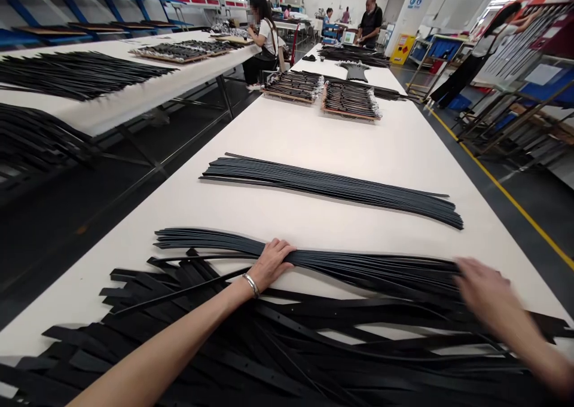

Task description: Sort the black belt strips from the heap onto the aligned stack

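Note:
A long white table carries black leather strips. My left hand, with a silver bracelet on the wrist, curls its fingers over a neat bundle of black strips that runs left to right in front of me. My right hand is blurred by motion at the right end of that same bundle, and its fingers are not clear. Below both hands lies a loose, tangled heap of black strips. Farther away rests another tidy bundle of strips.
Two trays of strips stand farther along the table. A parallel table at the left holds more strips. A seated person and a standing person work at the far end. Racks and a yellow floor line are at the right.

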Motion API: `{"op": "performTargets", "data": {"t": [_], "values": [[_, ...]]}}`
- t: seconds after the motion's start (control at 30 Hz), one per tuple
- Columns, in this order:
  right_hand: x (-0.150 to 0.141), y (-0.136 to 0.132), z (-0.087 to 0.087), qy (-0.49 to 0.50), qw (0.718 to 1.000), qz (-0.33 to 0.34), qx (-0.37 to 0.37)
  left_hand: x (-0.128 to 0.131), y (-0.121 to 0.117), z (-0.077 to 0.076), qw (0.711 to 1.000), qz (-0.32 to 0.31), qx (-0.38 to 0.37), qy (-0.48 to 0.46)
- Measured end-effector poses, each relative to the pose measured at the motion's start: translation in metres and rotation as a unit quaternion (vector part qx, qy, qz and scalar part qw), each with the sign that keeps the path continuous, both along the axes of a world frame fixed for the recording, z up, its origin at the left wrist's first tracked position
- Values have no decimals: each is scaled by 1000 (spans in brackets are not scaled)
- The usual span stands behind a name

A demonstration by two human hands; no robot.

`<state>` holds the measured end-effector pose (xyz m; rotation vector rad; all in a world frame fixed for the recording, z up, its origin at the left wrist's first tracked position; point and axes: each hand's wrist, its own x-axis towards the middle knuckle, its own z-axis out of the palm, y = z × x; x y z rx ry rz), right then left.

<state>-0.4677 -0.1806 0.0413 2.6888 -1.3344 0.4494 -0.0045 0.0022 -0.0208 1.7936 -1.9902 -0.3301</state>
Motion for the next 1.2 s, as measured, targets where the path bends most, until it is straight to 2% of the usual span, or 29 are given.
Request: {"op": "performTargets", "data": {"t": [0.13,0.17,0.23,0.3,0.37,0.47,0.6,0.63,0.67,0.7,0.73,0.77,0.8,0.83,0.87,0.93,1.0,1.07,1.13,1.2], "values": [[170,56,-31,28,977,201,60,-1,0,1,1000,-1,10,-18],[201,67,-36,29,971,228,71,-2,0,2,1000,-2,11,-24],[237,80,-48,30,964,252,84,-5,-2,2,999,-9,14,-40],[245,84,-59,28,966,242,88,-1,-2,2,997,-28,21,-66],[238,82,-68,21,969,234,81,17,3,4,993,-43,34,-101],[229,78,-76,11,968,239,76,80,30,10,985,-22,71,-158],[230,79,-76,0,967,241,81,193,95,36,957,70,164,-228],[231,79,-75,-3,968,239,82,212,109,44,942,117,195,-245],[232,79,-75,-7,968,236,83,223,121,52,928,173,198,-265],[233,80,-75,-9,968,235,84,223,130,59,918,224,172,-279],[233,80,-75,-11,968,234,86,212,136,64,917,253,135,-276],[232,80,-75,-12,968,233,88,191,139,67,927,258,90,-257],[232,80,-75,-13,968,233,90,161,138,68,950,221,54,-216],[231,79,-76,-12,968,233,91,125,136,66,975,157,41,-154],[231,79,-76,-11,968,232,93,88,130,63,990,81,58,-100],[230,79,-75,-7,969,229,95,21,116,55,992,-41,99,-63],[230,79,-73,-3,970,225,97,-20,103,49,987,-74,124,-73],[231,79,-72,-3,970,223,100,-31,94,47,986,-78,132,-66],[233,79,-71,-8,969,221,107,-22,87,48,989,-81,127,-12],[234,78,-71,-16,968,222,118,-8,76,48,991,-51,112,59]]}}
